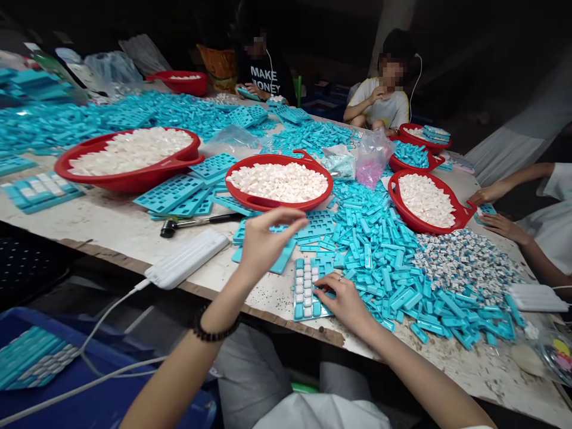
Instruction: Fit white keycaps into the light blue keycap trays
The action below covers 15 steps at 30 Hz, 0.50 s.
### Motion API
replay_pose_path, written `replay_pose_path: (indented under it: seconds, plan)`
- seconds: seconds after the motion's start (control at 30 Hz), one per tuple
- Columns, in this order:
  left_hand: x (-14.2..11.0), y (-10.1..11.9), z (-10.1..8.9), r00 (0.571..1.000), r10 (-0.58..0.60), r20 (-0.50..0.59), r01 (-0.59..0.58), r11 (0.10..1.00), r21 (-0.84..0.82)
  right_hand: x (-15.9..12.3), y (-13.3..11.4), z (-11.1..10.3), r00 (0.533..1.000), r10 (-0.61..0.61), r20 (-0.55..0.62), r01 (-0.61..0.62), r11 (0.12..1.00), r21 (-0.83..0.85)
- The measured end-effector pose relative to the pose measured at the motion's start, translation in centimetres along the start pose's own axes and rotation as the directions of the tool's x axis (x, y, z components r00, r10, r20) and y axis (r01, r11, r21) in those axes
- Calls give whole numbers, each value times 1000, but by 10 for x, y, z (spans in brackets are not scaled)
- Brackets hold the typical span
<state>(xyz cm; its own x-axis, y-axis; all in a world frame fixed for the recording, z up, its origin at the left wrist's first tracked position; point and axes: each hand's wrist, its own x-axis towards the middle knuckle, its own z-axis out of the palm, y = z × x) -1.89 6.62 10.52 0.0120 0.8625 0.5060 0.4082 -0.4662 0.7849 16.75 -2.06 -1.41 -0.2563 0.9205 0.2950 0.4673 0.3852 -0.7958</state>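
Note:
My left hand (263, 238) is raised just in front of a red bowl (277, 202) heaped with small white pieces, its fingers stretched toward the rim; whether it holds a piece I cannot tell. My right hand (342, 298), a ring on one finger, rests with its fingertips on a teal tray (306, 292) partly filled with white pieces, near the table's front edge. More teal trays (313, 226) lie stacked just behind it.
A big heap of loose teal parts (393, 262) spreads to the right, beside grey-white bits (460, 259). Other red bowls (129, 155) (424, 199), a small hammer (196, 221) and a white power bank (187, 257) lie around. Other people sit at the far side; one's hands (496, 208) work at right.

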Motion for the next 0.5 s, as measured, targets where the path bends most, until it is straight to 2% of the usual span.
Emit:
replay_pose_path:
  seconds: [0.07,0.13,0.23,0.37,0.43,0.5]
  plan:
    - [-33,5,7,993,-41,110,51,995,-90,1,-4,-4,1000,-7,-2,8,999,36]
    - [-59,1,14,969,-71,238,112,980,-162,1,-9,-9,1000,-1,-23,4,992,126]
    - [-84,-12,22,962,-64,265,122,970,-212,1,-14,-14,995,19,-99,8,963,270]
    - [-96,-28,24,969,-40,243,86,979,-184,1,-12,-13,980,95,-176,-26,933,360]
    - [-99,-33,23,967,-20,252,60,987,-150,1,-8,-12,981,122,-154,-55,924,378]
    - [-104,-39,22,963,-7,271,38,993,-108,2,-4,-11,991,91,-102,-52,943,327]
